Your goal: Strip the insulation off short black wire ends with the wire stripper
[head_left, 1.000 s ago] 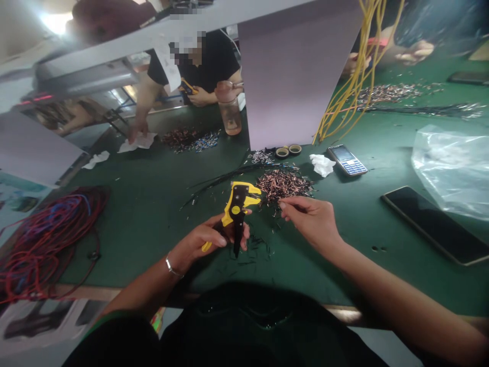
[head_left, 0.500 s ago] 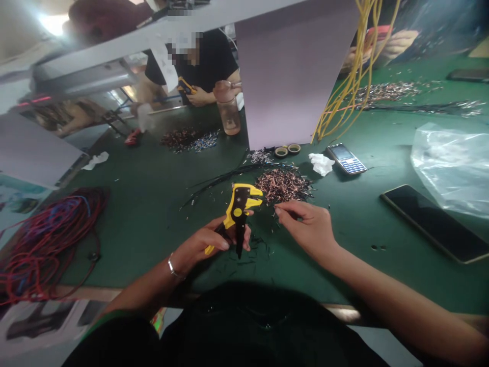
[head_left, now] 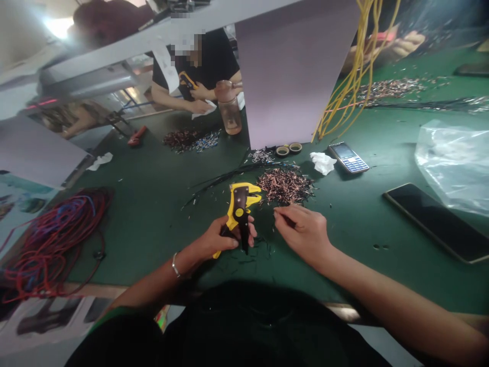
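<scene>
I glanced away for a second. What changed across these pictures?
The left hand turned the yellow wire stripper slightly, and the right hand slid left, nearer it. Across the bench, a co-worker lifted a tissue toward their body. The copper wire pile stayed put.

A green workbench (head_left: 153, 224) carries a heap of copper wire scraps (head_left: 285, 186), a crumpled tissue (head_left: 323, 163), two tape rolls (head_left: 289, 148) and a keypad phone (head_left: 348, 158). Further right lie a black smartphone (head_left: 437, 223) and a clear plastic bag (head_left: 454, 165), while a tangle of red wire (head_left: 57, 239) sits at the left edge
</scene>
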`<state>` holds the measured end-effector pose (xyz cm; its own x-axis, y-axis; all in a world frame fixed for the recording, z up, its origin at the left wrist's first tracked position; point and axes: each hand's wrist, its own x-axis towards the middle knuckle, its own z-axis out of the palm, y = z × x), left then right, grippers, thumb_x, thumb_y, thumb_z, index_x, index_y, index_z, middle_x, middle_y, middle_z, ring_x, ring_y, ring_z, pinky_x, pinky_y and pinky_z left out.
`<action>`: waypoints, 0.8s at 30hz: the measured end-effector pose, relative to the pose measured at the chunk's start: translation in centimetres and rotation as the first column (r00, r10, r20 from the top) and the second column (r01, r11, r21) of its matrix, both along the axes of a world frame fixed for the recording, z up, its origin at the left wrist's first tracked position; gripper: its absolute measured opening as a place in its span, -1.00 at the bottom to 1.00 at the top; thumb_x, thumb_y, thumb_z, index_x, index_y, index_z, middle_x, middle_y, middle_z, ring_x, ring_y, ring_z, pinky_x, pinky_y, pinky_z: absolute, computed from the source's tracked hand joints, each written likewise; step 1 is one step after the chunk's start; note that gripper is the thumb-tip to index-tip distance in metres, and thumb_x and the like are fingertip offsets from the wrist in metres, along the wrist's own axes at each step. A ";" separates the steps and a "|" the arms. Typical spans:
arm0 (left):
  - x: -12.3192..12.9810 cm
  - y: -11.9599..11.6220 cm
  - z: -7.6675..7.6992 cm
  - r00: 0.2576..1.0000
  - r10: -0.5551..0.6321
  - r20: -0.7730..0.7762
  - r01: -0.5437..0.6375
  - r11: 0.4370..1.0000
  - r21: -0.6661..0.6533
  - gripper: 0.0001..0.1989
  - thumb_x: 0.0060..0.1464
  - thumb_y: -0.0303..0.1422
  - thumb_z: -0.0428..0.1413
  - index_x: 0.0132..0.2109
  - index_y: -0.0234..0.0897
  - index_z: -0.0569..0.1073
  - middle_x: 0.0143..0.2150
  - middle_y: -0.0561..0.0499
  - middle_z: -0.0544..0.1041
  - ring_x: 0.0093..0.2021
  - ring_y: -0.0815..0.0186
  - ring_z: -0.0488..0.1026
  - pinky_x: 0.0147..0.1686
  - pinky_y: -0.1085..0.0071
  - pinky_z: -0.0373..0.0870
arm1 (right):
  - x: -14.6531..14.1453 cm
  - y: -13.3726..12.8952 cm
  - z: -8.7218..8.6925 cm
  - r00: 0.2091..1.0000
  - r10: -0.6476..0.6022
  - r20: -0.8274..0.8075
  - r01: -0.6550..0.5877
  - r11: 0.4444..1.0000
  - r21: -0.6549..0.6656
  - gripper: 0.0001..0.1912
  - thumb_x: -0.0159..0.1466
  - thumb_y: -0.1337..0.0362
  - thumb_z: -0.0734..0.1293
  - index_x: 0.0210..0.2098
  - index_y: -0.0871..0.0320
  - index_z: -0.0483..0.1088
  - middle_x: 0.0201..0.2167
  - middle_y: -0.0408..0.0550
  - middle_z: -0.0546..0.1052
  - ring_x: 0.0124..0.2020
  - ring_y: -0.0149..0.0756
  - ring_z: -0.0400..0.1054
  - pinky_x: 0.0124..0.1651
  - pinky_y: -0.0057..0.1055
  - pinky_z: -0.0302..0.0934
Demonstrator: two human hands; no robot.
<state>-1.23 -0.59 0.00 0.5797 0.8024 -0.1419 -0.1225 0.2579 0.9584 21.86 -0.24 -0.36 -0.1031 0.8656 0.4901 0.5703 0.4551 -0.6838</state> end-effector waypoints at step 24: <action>3.9 0.9 2.1 0.961 -0.069 -0.268 0.056 0.997 -0.055 -0.44 -0.27 -0.38 0.27 -0.01 -0.30 0.43 -0.27 0.02 0.39 -0.25 0.28 0.29 -0.30 0.37 0.27 | -1.0 1.2 -0.8 0.605 -0.233 -0.762 -0.343 0.787 -0.513 -0.84 -0.01 0.24 0.47 -0.53 0.24 0.55 -0.63 -0.10 0.53 -0.75 -0.50 0.21 -0.69 -0.50 0.10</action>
